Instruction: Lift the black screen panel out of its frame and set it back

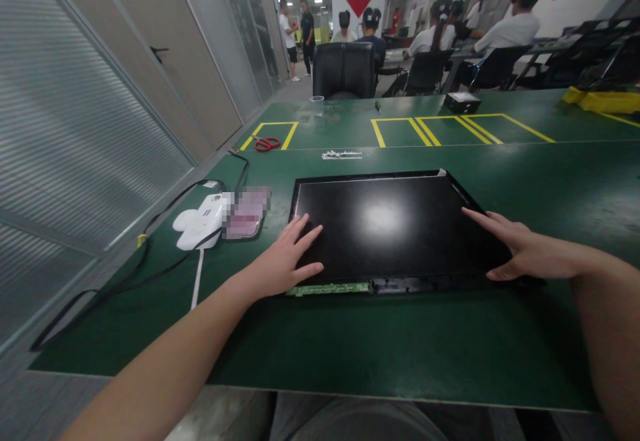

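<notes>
A black display panel (390, 231) in a dark frame lies flat on the green table (350, 354). Along its near edge, on the left half, a green circuit board strip (333, 288) is exposed. My left hand (283, 257) rests over the panel's left edge, fingers spread. On the opposite side my right hand (515, 244) reaches over the right edge, its fingers stretched out and the thumb apart. Neither hand has anything enclosed in its fingers. A small whitish piece (442, 173) shows at the panel's far right corner.
To the left are a phone (247, 214), a white device (205, 221) and black cables (150, 227). Red-handled scissors (267, 143), white strips (342, 155), a plastic cup (317, 106) and a black box (462, 102) sit farther back. Several people sit or stand beyond a black chair (344, 67).
</notes>
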